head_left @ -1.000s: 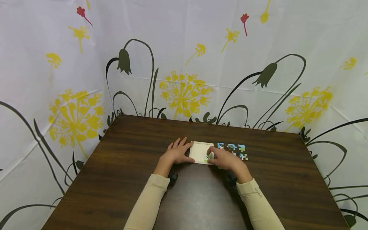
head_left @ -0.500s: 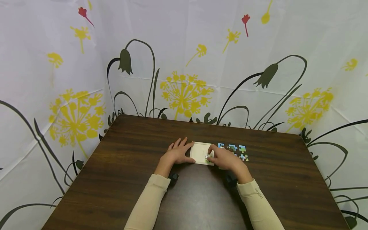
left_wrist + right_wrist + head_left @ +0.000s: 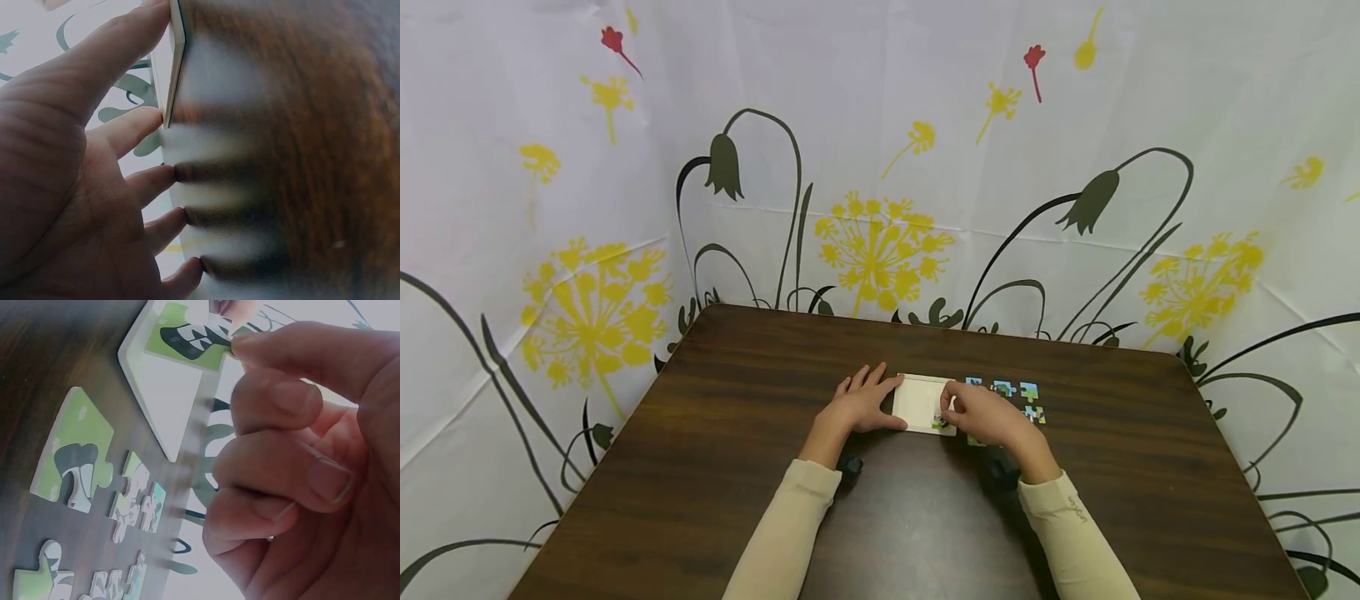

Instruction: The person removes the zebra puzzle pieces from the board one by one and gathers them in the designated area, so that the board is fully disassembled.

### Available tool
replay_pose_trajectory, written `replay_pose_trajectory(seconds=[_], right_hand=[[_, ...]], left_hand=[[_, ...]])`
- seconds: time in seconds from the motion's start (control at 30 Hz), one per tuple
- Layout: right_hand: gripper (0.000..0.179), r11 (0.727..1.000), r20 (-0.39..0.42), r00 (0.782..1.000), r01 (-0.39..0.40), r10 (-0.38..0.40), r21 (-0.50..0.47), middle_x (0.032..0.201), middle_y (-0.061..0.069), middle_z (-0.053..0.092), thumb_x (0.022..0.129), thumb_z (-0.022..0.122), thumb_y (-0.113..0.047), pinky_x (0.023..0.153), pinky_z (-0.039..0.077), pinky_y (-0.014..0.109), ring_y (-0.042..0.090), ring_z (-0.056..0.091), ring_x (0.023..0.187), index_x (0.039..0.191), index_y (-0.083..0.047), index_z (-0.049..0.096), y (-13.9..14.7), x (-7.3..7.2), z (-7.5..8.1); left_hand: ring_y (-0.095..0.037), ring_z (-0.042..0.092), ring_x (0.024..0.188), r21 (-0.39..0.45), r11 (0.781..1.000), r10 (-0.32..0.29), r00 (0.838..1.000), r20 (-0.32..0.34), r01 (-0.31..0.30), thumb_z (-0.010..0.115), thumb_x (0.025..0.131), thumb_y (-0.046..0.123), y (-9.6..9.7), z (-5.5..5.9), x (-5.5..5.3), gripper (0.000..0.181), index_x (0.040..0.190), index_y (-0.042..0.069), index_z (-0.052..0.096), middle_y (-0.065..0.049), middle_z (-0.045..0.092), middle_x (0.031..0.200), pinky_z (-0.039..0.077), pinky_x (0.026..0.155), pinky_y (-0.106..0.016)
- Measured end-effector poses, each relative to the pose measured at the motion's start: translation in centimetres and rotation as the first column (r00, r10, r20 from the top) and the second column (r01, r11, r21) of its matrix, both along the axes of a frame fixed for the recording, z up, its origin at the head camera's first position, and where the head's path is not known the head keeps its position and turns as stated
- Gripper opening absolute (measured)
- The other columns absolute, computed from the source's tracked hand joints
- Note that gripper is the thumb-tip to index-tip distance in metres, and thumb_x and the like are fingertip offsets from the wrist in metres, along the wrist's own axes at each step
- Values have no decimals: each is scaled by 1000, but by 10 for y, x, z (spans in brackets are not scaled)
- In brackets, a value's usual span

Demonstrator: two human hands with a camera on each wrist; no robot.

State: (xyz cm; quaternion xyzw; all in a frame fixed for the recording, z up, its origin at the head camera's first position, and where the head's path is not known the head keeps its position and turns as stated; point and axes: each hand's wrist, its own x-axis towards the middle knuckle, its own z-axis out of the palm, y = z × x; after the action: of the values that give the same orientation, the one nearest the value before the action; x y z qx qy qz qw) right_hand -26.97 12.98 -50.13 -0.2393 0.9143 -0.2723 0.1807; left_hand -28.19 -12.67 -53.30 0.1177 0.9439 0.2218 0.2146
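A shallow pale puzzle tray (image 3: 913,404) lies on the table between the two hands. My left hand (image 3: 856,408) spreads its fingers at the tray's left side, thumb and index finger against its edge. In the left wrist view the other fingertips (image 3: 194,269) rest on the tabletop. Over the tray's near right corner, my right hand (image 3: 988,417) pinches a puzzle piece (image 3: 194,344) between thumb and index finger. That piece is green with a black-and-white figure and overlaps the tray corner; fingers cover part of it. The right hand's other fingers are curled into the palm.
Right of the tray lie several loose puzzle pieces (image 3: 1028,390), some behind the right hand. The nearest loose piece (image 3: 78,450) is green with black and white. Dark wood tabletop (image 3: 760,400) surrounds everything, and a flower-print curtain (image 3: 880,167) hangs behind it.
The pinched piece has shifted slightly within the tray's near right corner as the right fingers adjust. My left hand stays in place; the head view tilts up a little.
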Motion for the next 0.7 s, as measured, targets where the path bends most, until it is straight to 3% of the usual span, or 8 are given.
replay_pose_trajectory(seconds=[0.23, 0.5, 0.7], right_hand=[[9, 996, 26, 998, -63, 65, -63, 65, -6, 49, 109, 61, -13, 56, 37, 28, 10, 40, 54, 104, -9, 67, 4, 0, 2], [10, 995, 32, 996, -77, 79, -56, 64, -5, 50, 109, 63, -16, 56, 41, 29, 10, 43, 51, 103, -10, 69, 8, -2, 3], [10, 997, -3, 998, -64, 64, -54, 83, -2, 65, 109, 64, -18, 68, 47, 32, 11, 54, 68, 103, -12, 70, 13, -4, 5]], left_hand=[[-38, -2, 170, 3, 1000, 0, 1000, -3, 0, 77, 97, 53, 0, -1, 1, 94, 173, 31, 27, -7, 4, 184, 1, 135, -65], [-40, 0, 170, 4, 1000, -13, 1000, -5, 13, 77, 97, 55, -1, 3, 1, 93, 173, 30, 28, -10, 6, 184, 4, 134, -66], [-39, -3, 170, -3, 1000, -9, 1000, -3, 9, 77, 98, 54, -1, -5, -1, 94, 174, 31, 26, -8, 2, 184, 1, 134, -66]])
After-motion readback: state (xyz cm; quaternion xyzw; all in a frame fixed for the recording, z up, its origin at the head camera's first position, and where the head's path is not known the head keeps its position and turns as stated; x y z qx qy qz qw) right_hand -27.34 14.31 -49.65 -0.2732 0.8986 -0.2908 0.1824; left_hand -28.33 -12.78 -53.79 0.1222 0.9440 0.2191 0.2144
